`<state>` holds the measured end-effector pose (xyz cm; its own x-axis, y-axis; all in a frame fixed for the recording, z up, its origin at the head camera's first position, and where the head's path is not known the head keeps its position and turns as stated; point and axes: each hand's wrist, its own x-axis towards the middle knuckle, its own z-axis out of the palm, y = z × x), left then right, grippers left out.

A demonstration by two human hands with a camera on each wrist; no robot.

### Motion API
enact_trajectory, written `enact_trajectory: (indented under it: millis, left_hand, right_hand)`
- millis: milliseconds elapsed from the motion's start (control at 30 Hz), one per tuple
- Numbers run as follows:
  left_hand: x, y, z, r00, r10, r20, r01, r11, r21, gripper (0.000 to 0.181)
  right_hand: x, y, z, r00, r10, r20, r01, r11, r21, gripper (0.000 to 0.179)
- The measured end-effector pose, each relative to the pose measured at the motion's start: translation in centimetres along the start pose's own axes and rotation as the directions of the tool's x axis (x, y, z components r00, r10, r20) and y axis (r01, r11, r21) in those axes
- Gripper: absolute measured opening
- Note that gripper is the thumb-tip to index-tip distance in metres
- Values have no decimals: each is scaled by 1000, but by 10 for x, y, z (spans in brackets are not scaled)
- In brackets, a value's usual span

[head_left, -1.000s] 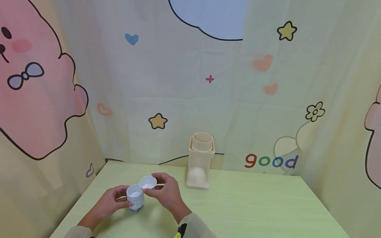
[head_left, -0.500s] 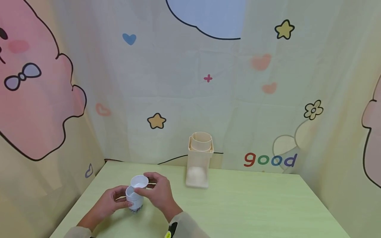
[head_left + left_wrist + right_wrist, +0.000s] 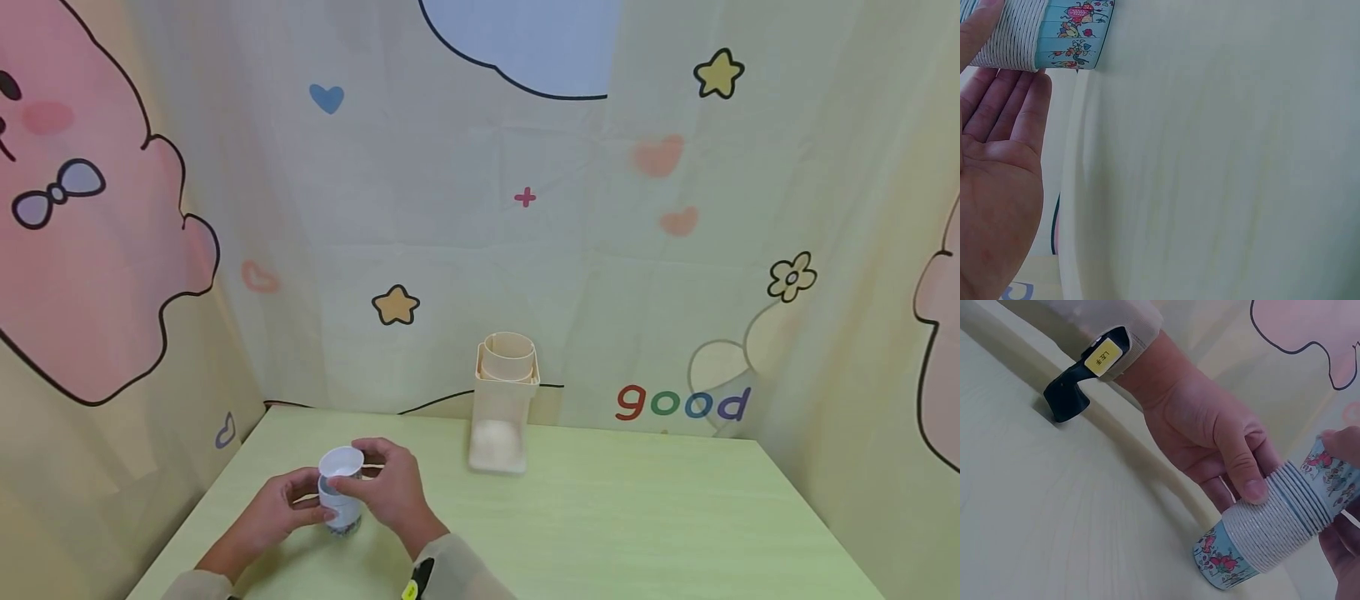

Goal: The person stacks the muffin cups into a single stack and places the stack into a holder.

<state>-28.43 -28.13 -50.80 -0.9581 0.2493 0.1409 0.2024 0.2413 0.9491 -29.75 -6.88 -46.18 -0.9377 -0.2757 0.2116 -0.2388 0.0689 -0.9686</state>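
Note:
A stack of nested paper cups [image 3: 344, 508], rims rolled white and walls light blue with printed flowers, stands mouth-up at the table's left. My left hand [image 3: 273, 512] grips it from the left, thumb across the rims in the right wrist view. A single paper cup [image 3: 342, 461] sits over the stack's mouth, in line with it; its base seems to be inside the top cup. My right hand [image 3: 393, 492] pinches this cup near its rim from the right. Only part of the stack [image 3: 1072, 34] shows in the left wrist view, beside the left palm.
A beige plastic holder [image 3: 501, 417] with a round tube [image 3: 508, 358] at its top stands at the table's back edge. Behind the pale green table [image 3: 637, 508] hangs a printed cloth [image 3: 450, 208]. A black wrist strap [image 3: 1066, 397] with a yellow label shows on the left forearm.
My right hand has carried the single cup leftward and slightly down, from beside the stack to over its mouth. My left hand has kept its grip on the stack.

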Motion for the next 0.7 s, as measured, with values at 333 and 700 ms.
enact_trajectory:
  millis: [333, 700]
  left_hand:
    - [-1, 0, -1, 1000, 9, 13, -9, 1000, -19, 65]
    - [-1, 0, 0, 1000, 18, 2, -18, 1000, -24, 64]
  right_hand:
    - [-2, 11, 6, 999, 43, -4, -44, 999, -23, 46]
    - [-4, 24, 4, 998, 53, 28, -53, 999, 11, 47]
